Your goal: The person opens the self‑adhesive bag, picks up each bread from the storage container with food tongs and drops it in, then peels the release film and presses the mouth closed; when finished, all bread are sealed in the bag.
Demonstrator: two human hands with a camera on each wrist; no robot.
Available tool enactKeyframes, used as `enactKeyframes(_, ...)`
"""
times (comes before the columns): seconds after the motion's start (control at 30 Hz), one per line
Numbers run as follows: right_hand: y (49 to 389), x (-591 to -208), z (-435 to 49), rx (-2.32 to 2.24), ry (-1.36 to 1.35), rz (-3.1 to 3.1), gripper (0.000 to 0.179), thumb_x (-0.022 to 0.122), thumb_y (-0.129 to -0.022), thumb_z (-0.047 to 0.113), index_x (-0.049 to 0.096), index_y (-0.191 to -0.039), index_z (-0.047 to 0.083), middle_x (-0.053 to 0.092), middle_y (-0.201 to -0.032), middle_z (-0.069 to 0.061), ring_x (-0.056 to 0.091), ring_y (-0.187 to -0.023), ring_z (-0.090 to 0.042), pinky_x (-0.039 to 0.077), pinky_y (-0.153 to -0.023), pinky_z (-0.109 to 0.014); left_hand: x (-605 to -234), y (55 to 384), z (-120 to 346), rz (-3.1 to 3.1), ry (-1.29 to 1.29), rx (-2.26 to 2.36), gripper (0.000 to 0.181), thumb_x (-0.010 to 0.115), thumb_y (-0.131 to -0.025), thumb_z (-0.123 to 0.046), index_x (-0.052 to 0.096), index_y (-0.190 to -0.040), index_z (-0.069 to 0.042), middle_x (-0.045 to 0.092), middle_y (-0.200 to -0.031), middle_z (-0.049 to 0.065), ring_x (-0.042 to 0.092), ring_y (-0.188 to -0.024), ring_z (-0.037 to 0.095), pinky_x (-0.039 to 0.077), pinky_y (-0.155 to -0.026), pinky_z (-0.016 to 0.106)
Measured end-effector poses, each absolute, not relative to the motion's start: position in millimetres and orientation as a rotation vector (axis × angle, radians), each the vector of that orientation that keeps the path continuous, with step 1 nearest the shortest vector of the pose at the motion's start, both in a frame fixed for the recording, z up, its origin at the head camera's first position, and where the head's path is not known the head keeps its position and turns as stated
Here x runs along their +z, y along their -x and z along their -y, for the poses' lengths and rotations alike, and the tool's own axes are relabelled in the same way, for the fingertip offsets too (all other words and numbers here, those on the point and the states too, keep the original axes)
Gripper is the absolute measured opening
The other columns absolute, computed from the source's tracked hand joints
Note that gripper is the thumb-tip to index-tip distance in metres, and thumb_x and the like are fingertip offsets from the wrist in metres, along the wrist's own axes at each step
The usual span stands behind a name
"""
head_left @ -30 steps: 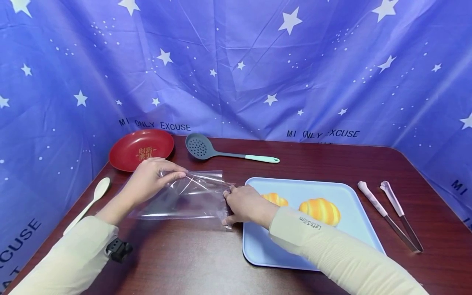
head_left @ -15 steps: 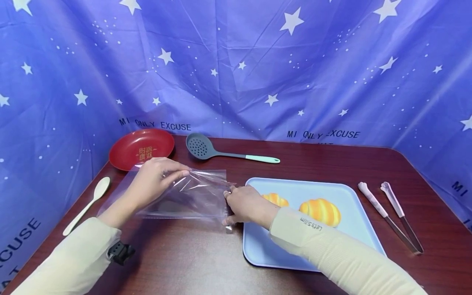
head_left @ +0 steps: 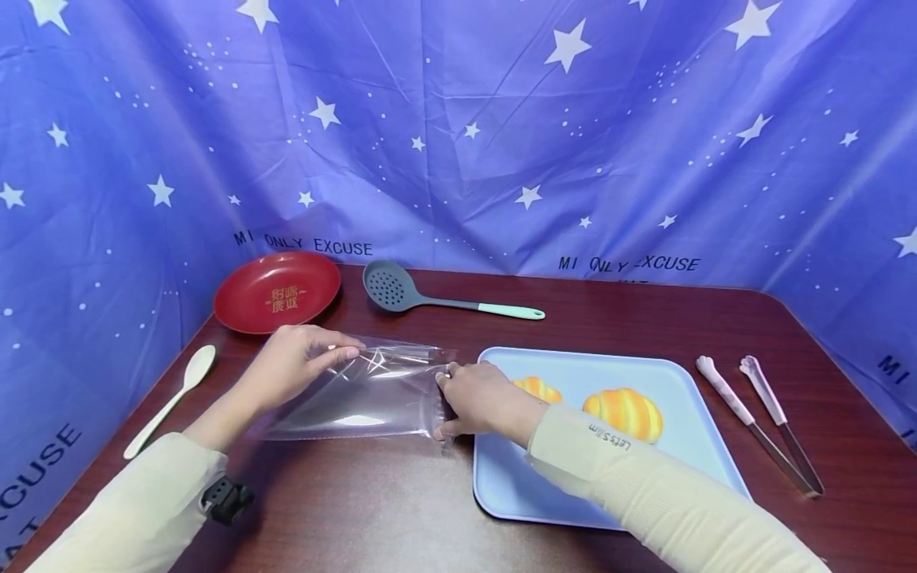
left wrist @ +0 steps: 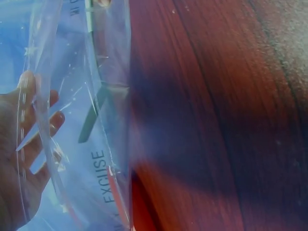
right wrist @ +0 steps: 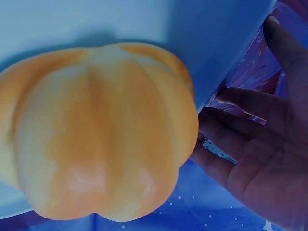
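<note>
A clear plastic bag [head_left: 380,402] stretches between both hands in the head view. With thumb and fingertips, my left hand [head_left: 294,366] pinches its far edge; the left wrist view shows this hand [left wrist: 26,159] through the film. At the bag's right end, my right hand [head_left: 476,398] has thumb and fingers spread apart, fingertips touching the plastic. In the right wrist view its fingers look fairly straight. Beside that hand, two croissant-like bread rolls lie on a light blue tray [head_left: 494,485]: one roll [head_left: 623,414] in plain sight, the other roll [head_left: 537,388] partly hidden.
Tongs with pink handles [head_left: 777,434] lie right of the tray. A red plate [head_left: 251,290] and a slotted ladle [head_left: 390,286] are at the back. The cream spoon [head_left: 168,406] lies by the left table edge. A starry blue curtain [head_left: 458,159] hangs behind.
My left hand first shifted slightly right, then back left and toward me, with the bag's film moving along and its near edge coming lower. The right hand stayed in place.
</note>
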State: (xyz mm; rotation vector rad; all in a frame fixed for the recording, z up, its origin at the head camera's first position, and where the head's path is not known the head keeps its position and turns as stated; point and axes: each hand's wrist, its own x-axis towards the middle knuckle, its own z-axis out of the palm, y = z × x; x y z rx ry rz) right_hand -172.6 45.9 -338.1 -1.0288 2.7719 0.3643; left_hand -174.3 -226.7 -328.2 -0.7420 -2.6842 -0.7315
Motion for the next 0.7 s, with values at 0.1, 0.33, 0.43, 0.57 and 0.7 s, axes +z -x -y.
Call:
enactKeyframes(0.1, 171.7, -338.2, -46.6, 0.370, 1.016, -2.760, 0.084, 0.071, -0.085, 0.064, 0.056, -0.145, 0.007, 0.060, -0.140, -0.012, 0.064, -0.119, -0.027, 0.053, -0.094, -0.041, -330.4, 173.8, 227.3, 2.711, 0.722, -0.733, 0.017, 0.080, -0.088, -0.015, 0.082, -0.105, -0.015, 0.078, -0.087, -0.006, 0.069, -0.076, 0.012, 0.054, -0.069, 0.035)
enactKeyframes(0.33, 171.0, -340.0, -48.5, 0.402, 0.975, -2.741, 0.086, 0.066, -0.087, 0.068, 0.051, -0.150, 0.011, 0.051, -0.151, -0.012, 0.056, -0.132, -0.027, 0.047, -0.104, -0.043, -335.7, 172.3, 227.7, 2.717, 0.701, -0.722, 0.019, 0.081, -0.088, -0.020, 0.082, -0.107, -0.016, 0.079, -0.093, -0.003, 0.074, -0.088, 0.021, 0.048, -0.081, 0.044)
enactKeyframes(0.43, 170.5, -339.0, -50.3, 0.395, 0.969, -2.754, 0.087, 0.064, -0.087, 0.071, 0.051, -0.150, 0.012, 0.053, -0.150, -0.011, 0.057, -0.131, -0.026, 0.047, -0.103, -0.043, -337.3, 171.4, 228.2, 2.727, 0.697, -0.739, 0.020, 0.080, -0.089, -0.020, 0.081, -0.108, -0.015, 0.079, -0.095, -0.001, 0.074, -0.095, 0.024, 0.048, -0.089, 0.050)
enactKeyframes(0.57, 169.8, -335.2, -55.4, 0.330, 1.020, -2.769, 0.082, 0.060, -0.091, 0.068, 0.052, -0.150, 0.012, 0.056, -0.147, -0.012, 0.060, -0.127, -0.025, 0.047, -0.103, -0.042, -340.5, 171.5, 228.9, 2.729, 0.697, -0.740, 0.021, 0.081, -0.088, -0.018, 0.081, -0.109, -0.014, 0.078, -0.098, 0.002, 0.074, -0.098, 0.027, 0.055, -0.089, 0.051)
enactKeyframes(0.7, 169.9, -330.2, -63.5, 0.254, 1.131, -2.786, 0.074, 0.060, -0.095, 0.061, 0.054, -0.147, 0.009, 0.057, -0.145, -0.014, 0.062, -0.124, -0.026, 0.050, -0.100, -0.042, -344.2, 172.9, 230.0, 2.695, 0.707, -0.737, 0.020, 0.082, -0.087, -0.017, 0.082, -0.107, -0.014, 0.078, -0.098, 0.002, 0.074, -0.096, 0.026, 0.058, -0.084, 0.048)
